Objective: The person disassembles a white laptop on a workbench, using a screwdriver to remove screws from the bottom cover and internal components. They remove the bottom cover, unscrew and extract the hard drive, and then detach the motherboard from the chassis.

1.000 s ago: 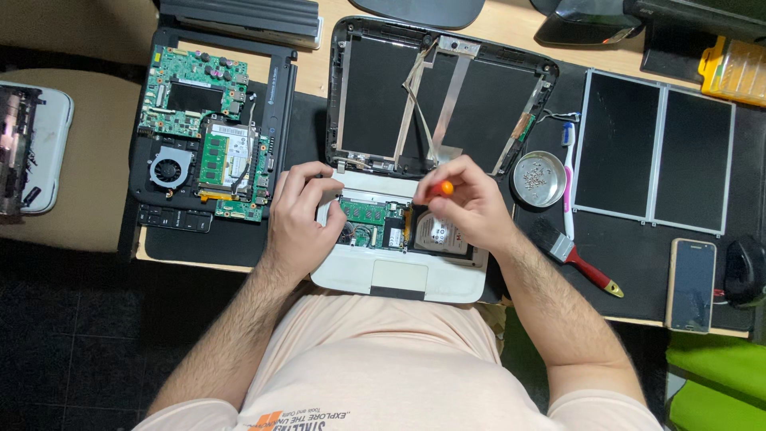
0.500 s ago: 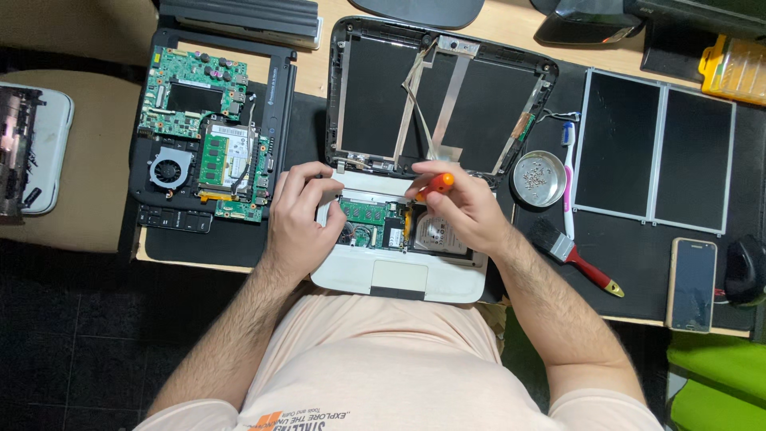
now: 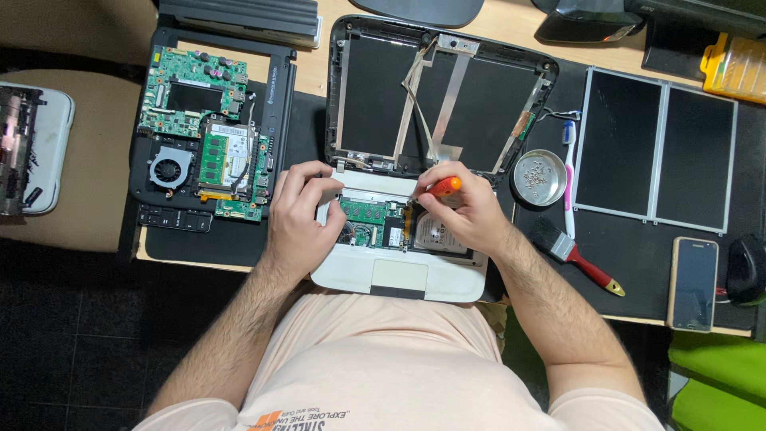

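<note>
A small white laptop (image 3: pixel 396 277) lies open and stripped in front of me, its green board (image 3: pixel 369 214) and a silver drive (image 3: pixel 438 234) exposed. Its black lid shell (image 3: pixel 375 88) has no screen, only metal brackets and flat cables. My right hand (image 3: pixel 465 209) grips an orange-handled screwdriver (image 3: pixel 441 187) with the tip pointing left toward the hinge area. My left hand (image 3: pixel 298 215) rests on the left edge of the white base, fingers curled over its corner.
A second dismantled laptop with a green board and fan (image 3: pixel 209 144) lies at the left. A metal dish of screws (image 3: pixel 538 177), a toothbrush (image 3: pixel 568 179), a red-handled paintbrush (image 3: pixel 573 254), two dark panels (image 3: pixel 658 152) and a phone (image 3: pixel 692 282) sit at the right.
My right hand has shifted the screwdriver slightly left and up toward the hinge. My left hand has stayed on the base.
</note>
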